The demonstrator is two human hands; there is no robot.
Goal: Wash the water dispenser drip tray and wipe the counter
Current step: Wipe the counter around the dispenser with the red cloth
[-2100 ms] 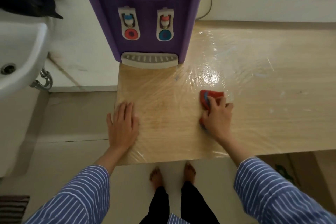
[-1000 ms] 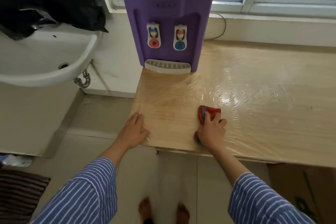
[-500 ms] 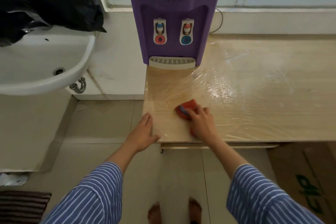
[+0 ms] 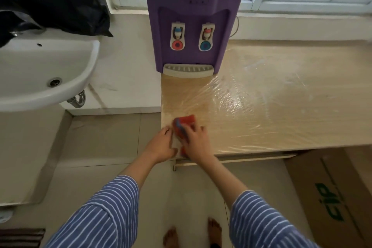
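Note:
A purple water dispenser stands at the back left of the wooden counter, which is covered in clear plastic film. Its white slotted drip tray sits in place at the dispenser's base. My right hand presses a red cloth with a blue patch onto the counter's near left corner. My left hand rests cupped at the counter's left edge, right beside the cloth, holding nothing.
A white wall-mounted sink hangs to the left, with a black bag behind it. A cardboard box lies on the floor under the counter at the right. My bare feet stand on the tiled floor.
My right hand has slid the red cloth leftward across the counter to its near left corner. My left hand has shifted from flat on the counter to its left edge.

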